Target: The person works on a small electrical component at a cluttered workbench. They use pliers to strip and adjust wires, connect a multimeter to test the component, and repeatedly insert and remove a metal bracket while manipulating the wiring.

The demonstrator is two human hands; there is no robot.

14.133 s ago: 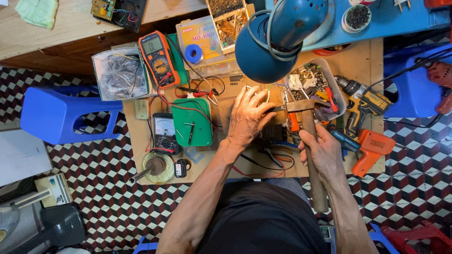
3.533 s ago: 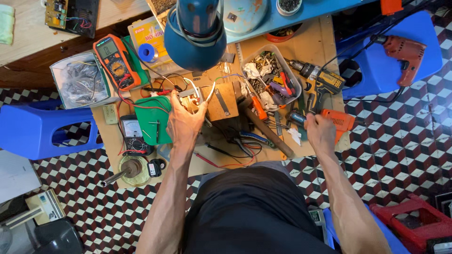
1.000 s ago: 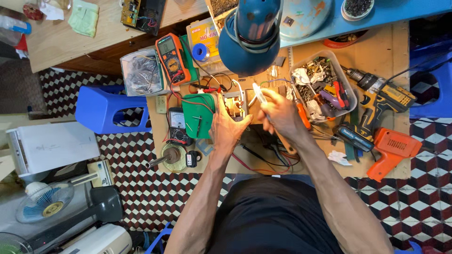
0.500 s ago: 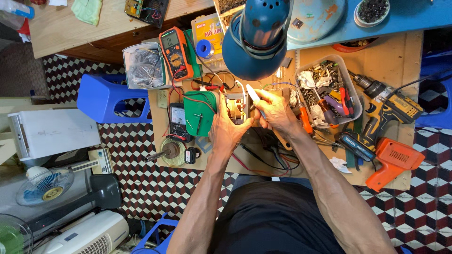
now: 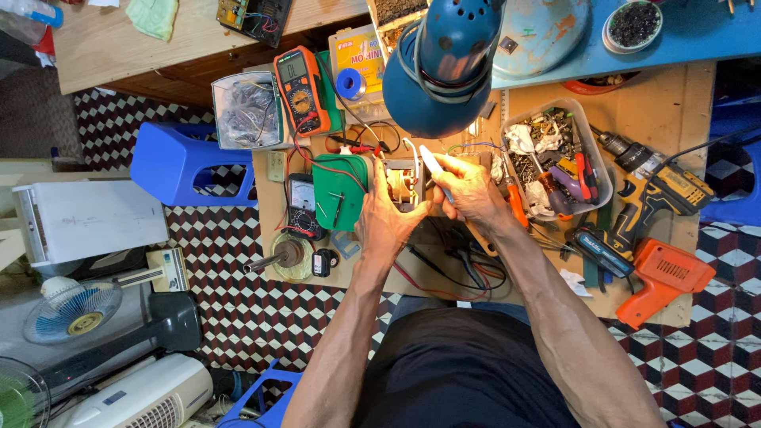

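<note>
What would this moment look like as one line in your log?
left hand: gripping small motor part | right hand: holding white tool at it | place: wooden bench, under blue lamp

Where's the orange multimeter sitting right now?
In the head view, the orange multimeter lies at the upper left of the wooden table, beside the clear box of wires and up-left of the left hand.

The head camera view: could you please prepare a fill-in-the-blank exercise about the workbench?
1. The left hand grips a small ____ under the lamp.
2. The right hand holds a thin ____ tool.
3. The multimeter has an ____ casing.
4. The stool left of the bench is ____.

Missing words: motor; white; orange; blue
</note>
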